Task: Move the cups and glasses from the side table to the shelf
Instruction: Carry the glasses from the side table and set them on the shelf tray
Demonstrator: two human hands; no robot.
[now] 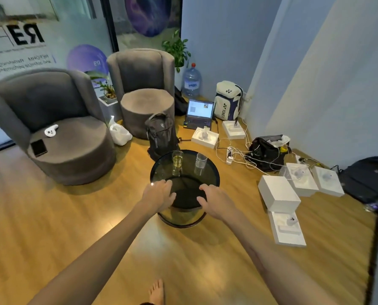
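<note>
Round glass tabletop [161, 172] holds two untaken glasses; left hand [159, 194] and right hand [214, 202], spread empty, must reach farther.

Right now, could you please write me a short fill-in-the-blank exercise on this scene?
1. The round glass side table holds ___ glasses.
2. The glass of yellowish liquid stands to the ___ of the empty glass.
3. The left hand and right hand hold ___.

Missing words: two; left; nothing
</note>
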